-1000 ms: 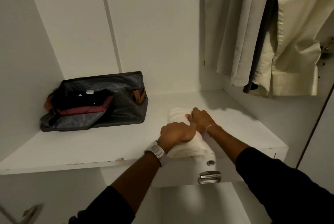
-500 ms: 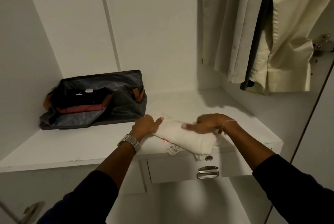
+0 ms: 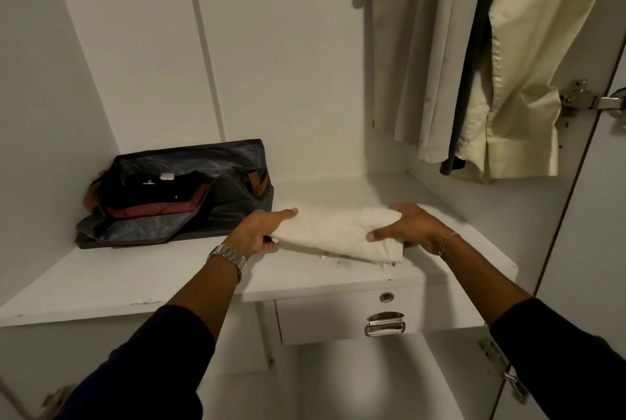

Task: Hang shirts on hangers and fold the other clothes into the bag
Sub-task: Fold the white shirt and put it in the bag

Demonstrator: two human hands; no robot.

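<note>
Open bag (image 3: 189, 203) holding black and maroon folded clothes (image 3: 159, 194), left hand (image 3: 262, 228) and right hand (image 3: 411, 228) gripping white garment (image 3: 335, 230)

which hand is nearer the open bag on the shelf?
Left. The left hand grips the folded white garment at its end just right of the bag, close to the bag's front corner. The right hand grips the garment's far end, farther from the bag.

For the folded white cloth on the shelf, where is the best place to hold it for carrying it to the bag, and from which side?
Hold the folded white cloth at its two short ends, one hand from each side, as the left hand and right hand do now. It lies long across the shelf, so an end grip probably keeps the folds together. The bag stands open on its left.
</note>
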